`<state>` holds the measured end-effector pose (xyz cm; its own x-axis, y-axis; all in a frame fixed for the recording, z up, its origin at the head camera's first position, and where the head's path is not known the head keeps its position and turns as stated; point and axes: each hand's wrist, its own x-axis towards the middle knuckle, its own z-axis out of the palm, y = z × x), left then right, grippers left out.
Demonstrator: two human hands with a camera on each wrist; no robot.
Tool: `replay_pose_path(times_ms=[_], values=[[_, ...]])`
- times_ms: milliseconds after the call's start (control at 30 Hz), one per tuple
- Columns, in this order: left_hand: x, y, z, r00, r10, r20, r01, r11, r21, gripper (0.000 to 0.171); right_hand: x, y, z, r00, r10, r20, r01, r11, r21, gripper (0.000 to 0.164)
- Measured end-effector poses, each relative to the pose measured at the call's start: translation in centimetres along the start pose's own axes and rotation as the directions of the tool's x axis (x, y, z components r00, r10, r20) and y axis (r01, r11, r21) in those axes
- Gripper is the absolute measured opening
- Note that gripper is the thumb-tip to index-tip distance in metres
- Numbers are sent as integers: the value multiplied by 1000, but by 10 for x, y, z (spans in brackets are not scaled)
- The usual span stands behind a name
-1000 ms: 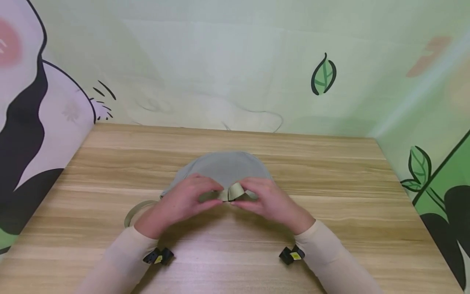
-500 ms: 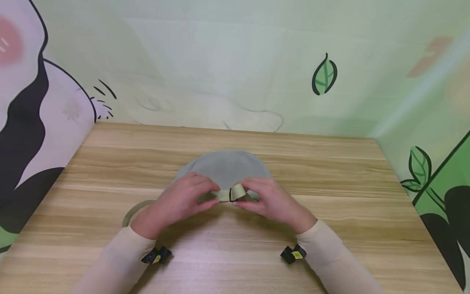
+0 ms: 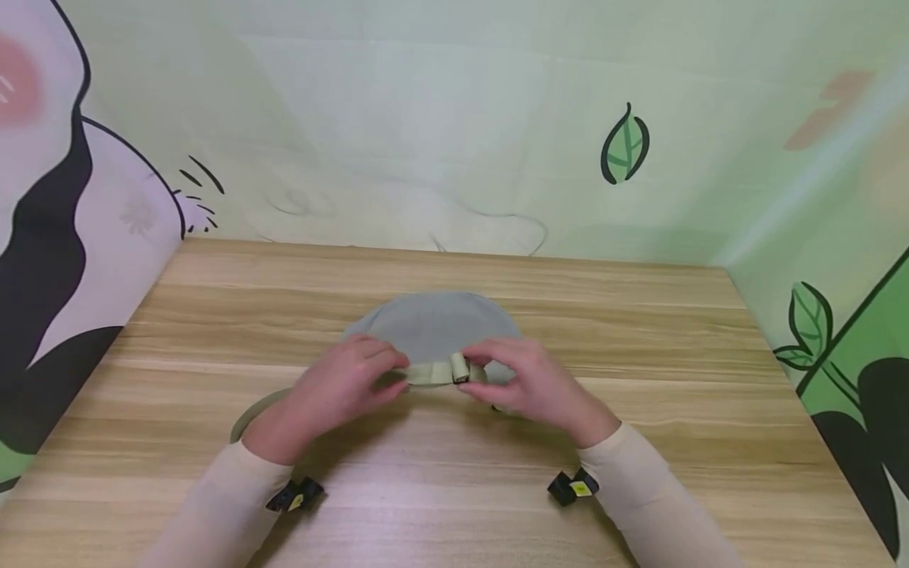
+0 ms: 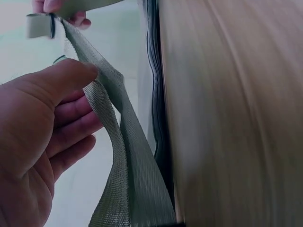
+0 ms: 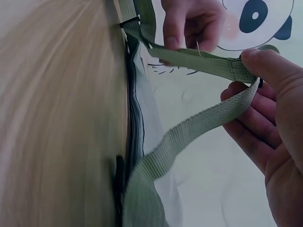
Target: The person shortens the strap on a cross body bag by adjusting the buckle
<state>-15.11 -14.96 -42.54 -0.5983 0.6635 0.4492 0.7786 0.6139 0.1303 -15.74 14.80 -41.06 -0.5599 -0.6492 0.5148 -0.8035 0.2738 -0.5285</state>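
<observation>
A grey fabric bag [image 3: 440, 323] with a rounded top lies on the table. Its pale green webbing strap [image 3: 429, 374] runs across in front of it, between the two hands. My left hand [image 3: 341, 386] pinches the strap between thumb and fingers; the left wrist view shows two layers of webbing [image 4: 106, 71] there. The right hand [image 3: 525, 383] pinches the strap at a small black slider [image 4: 52, 24], where the webbing folds into a short loop [image 3: 459, 367]. In the right wrist view, the thumb presses on the doubled strap [image 5: 213, 66], partly covering the slider.
A loose curve of strap [image 3: 257, 410] lies on the wooden table [image 3: 440, 489] beside the left wrist. A dark zipper [image 5: 137, 109] runs along the bag's edge. Black wrist cameras sit under both sleeves. A printed wall [image 3: 398, 118] stands behind the table.
My left hand has moved left along the strap, and the right hand slightly right with the slider. A longer flat stretch of strap now shows between them. The bag stays in place.
</observation>
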Motion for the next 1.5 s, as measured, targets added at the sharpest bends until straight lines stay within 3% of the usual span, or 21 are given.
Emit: replay_pose_path(times_ms=[333, 1033, 1167, 1267, 1400, 1500], values=[[-13, -8, -8, 1000, 13, -22, -12, 1000, 25, 21, -6, 7, -5, 1000, -30, 3, 30, 999, -42, 36], [-26, -16, -17, 993, -92, 79, 91, 996, 22, 14, -17, 18, -13, 999, -50, 2, 50, 998, -36, 38], [-24, -17, -18, 986, -109, 128, 110, 994, 1, 15, -15, 16, -13, 999, -50, -9, 49, 998, -46, 38], [-18, -15, -18, 977, -130, 166, 137, 990, -30, 28, -11, 13, -12, 998, -55, -22, 54, 998, -45, 39], [-4, -5, -17, 970, -150, 193, 172, 979, -105, 50, -6, 10, -8, 998, -64, -24, 63, 997, -33, 36], [10, 6, -13, 975, -130, 182, 163, 971, -178, 56, -2, 10, -4, 997, -71, -33, 70, 997, -28, 36]])
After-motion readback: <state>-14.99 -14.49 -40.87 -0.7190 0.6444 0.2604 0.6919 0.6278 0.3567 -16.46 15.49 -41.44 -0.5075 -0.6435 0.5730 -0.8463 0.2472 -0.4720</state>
